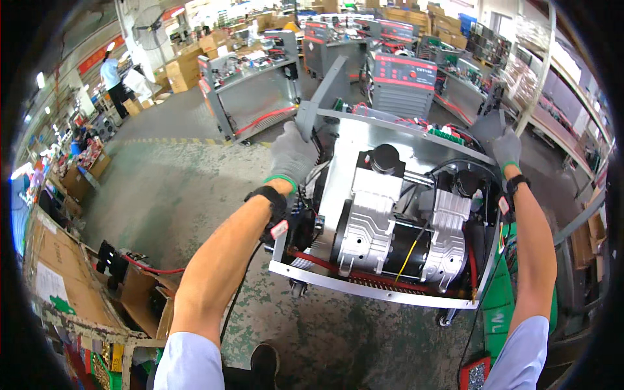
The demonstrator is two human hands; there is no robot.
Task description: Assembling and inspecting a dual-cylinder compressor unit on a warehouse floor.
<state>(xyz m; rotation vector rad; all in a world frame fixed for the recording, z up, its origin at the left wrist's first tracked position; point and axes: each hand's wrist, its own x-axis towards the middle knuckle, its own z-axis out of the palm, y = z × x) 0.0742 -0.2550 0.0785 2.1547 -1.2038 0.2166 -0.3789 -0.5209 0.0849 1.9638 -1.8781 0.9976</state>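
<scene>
In front of me stands an open machine on caster wheels, with a silver-and-black twin-head air compressor [383, 227] inside its metal chassis [383, 296]. My left hand [291, 155], in a grey glove with a green cuff, is closed at the upper left corner of the chassis, by a grey upright panel [333, 81]. Gloved the same way, my right hand [507, 148] grips the upper right corner by another grey panel [486, 130]. Both hands' fingertips are partly hidden. A yellow-green wire [407, 260] crosses the compressor's black middle.
More half-built machines [257, 97] and a red-and-grey one [403, 81] stand beyond. At left is a cart with cardboard boxes [71, 266]; shelving [559, 123] runs along the right. A green container [499, 299] and a red parts bin [474, 374] sit near my right arm. Another person [112, 81] stands far left.
</scene>
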